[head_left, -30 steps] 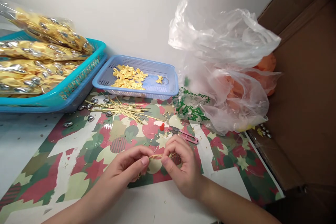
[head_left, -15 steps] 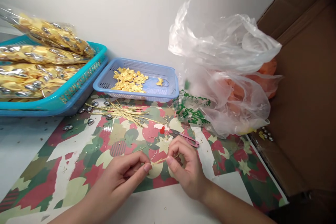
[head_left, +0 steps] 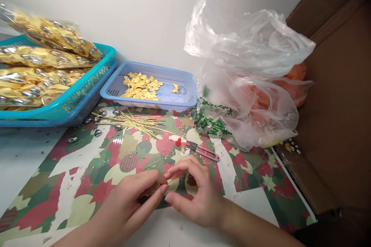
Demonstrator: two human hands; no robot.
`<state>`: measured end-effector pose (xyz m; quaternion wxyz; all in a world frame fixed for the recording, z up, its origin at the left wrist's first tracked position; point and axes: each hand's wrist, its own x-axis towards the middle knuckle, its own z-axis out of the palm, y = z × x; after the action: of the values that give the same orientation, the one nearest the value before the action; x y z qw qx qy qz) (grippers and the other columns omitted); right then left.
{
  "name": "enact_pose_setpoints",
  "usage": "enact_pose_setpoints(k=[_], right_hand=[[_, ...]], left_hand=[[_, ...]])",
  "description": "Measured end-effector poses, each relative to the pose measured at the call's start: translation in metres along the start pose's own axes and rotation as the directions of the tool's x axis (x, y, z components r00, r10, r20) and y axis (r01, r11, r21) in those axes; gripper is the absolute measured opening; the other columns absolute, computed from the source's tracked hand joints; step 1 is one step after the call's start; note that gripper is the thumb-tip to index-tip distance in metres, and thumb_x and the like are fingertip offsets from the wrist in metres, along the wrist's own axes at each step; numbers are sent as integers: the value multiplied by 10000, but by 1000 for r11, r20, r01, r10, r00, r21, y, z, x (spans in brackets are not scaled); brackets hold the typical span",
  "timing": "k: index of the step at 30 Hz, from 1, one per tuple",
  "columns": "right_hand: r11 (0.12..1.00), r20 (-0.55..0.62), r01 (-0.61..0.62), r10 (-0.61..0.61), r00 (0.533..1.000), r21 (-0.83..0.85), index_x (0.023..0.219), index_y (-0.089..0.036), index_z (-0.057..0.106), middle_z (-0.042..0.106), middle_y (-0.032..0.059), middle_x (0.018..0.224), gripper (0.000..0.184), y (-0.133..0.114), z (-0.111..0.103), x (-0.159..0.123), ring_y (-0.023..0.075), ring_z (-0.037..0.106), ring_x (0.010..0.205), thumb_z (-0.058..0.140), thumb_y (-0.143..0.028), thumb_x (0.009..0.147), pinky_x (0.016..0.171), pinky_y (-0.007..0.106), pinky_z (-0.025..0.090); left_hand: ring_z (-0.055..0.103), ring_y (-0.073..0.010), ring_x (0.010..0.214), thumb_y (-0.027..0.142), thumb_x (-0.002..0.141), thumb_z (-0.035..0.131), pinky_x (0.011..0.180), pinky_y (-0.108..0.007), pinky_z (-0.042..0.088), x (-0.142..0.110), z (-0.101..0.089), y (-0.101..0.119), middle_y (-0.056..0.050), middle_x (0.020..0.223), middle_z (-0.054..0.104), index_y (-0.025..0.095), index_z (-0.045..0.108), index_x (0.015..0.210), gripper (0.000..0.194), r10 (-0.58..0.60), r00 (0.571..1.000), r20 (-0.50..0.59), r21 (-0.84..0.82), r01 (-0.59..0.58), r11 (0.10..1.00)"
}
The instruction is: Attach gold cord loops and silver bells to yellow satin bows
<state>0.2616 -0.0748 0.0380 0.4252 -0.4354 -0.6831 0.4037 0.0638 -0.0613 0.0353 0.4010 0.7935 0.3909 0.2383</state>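
Note:
My left hand (head_left: 137, 193) is closed in a pinch at the front middle of the table. Between its thumb and forefinger shows a bit of thin gold cord (head_left: 169, 183), mostly hidden by the fingers. Close to those fingertips is my right hand (head_left: 199, 193), its thumb and forefinger curved and held apart with a gap between them. Pink thread snips (head_left: 204, 151) lie just beyond the right hand, beside a red push pin (head_left: 178, 142). Farther back, a loose bundle of gold cords (head_left: 139, 123) is spread on the patterned sheet.
A blue basket (head_left: 149, 104) holds small yellow bows. To its left, a teal basket (head_left: 72, 98) carries bagged yellow ribbon pieces with silver beads. Loose silver beads (head_left: 97, 132) lie in front. A crumpled plastic bag (head_left: 246, 54) and brown cardboard (head_left: 339, 104) stand right.
The yellow strand stretched between both hands no longer spans them. My right hand has moved left to the left fingertips, and its thumb and forefinger have parted.

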Motion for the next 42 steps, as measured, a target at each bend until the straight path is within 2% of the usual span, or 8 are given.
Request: enact_pose_setpoints(k=[8, 21, 27, 30, 32, 37, 40, 42], right_hand=[[995, 7, -65, 65, 998, -73, 829, -234, 675, 735, -7, 803, 175, 0, -5, 1, 150, 632, 757, 720, -103, 722, 572, 245, 439], [952, 49, -248, 243, 969, 181, 846, -226, 565, 657, -23, 764, 196, 4, -10, 1, 132, 656, 701, 643, -105, 713, 513, 215, 424], [965, -74, 142, -161, 984, -219, 851, -250, 568, 627, -14, 707, 296, 5, -7, 2, 170, 581, 740, 551, -24, 660, 493, 234, 411], [825, -29, 361, -413, 910, -434, 911, -260, 538, 640, -43, 655, 345, 7, -6, 2, 176, 558, 709, 524, -10, 674, 622, 314, 433], [767, 15, 426, -479, 878, -480, 933, -265, 516, 676, -57, 676, 350, 8, -6, 2, 175, 572, 715, 517, -9, 693, 676, 341, 424], [712, 64, 489, -534, 843, -504, 942, -263, 493, 719, -60, 709, 285, 6, -7, 3, 176, 598, 741, 561, -67, 746, 694, 346, 420], [715, 39, 482, -540, 841, -506, 947, -265, 484, 713, -69, 694, 311, 4, -6, 3, 171, 595, 723, 569, -49, 740, 677, 339, 418], [747, 11, 460, -519, 855, -479, 979, -271, 487, 697, -63, 692, 348, 3, -5, 2, 175, 587, 713, 557, -42, 726, 678, 344, 426]], left_hand=[[574, -115, 509, 141, 906, 516, 485, -183, 408, 5, 0, 1, 25, 624, 620, 241, 583, 771, 181, 183, 983, -26, 71, -181, 981], [496, -132, 466, 342, 960, 458, 429, -217, 358, 2, -6, -1, 13, 556, 580, 226, 593, 729, 292, -79, 996, -27, -6, 79, 997], [495, -161, 511, 341, 918, 509, 468, -248, 372, 7, -12, 0, -4, 562, 559, 235, 606, 635, 317, -44, 997, -64, 73, 49, 996], [613, -289, 918, 314, 807, 643, 794, -361, 481, 6, -14, 4, -62, 962, 715, 297, 738, 843, 103, 42, 971, -235, 154, -5, 988], [546, -347, 1157, 286, 776, 679, 986, -432, 417, 4, -12, 6, -56, 1213, 683, 345, 736, 1058, 293, 48, 950, -308, 91, -21, 996], [581, -305, 1153, 275, 850, 657, 938, -347, 483, 3, -3, 8, -64, 1193, 697, 326, 643, 1234, 388, 48, 999, -24, -35, -49, 998], [622, -255, 931, 303, 913, 567, 790, -302, 504, 6, -2, 7, -57, 939, 698, 268, 681, 939, 122, 15, 998, 67, -5, -15, 1000], [578, -203, 728, 328, 949, 494, 657, -271, 469, 7, -2, 7, -30, 753, 618, 239, 605, 751, 244, -26, 994, 108, -50, 32, 998]])
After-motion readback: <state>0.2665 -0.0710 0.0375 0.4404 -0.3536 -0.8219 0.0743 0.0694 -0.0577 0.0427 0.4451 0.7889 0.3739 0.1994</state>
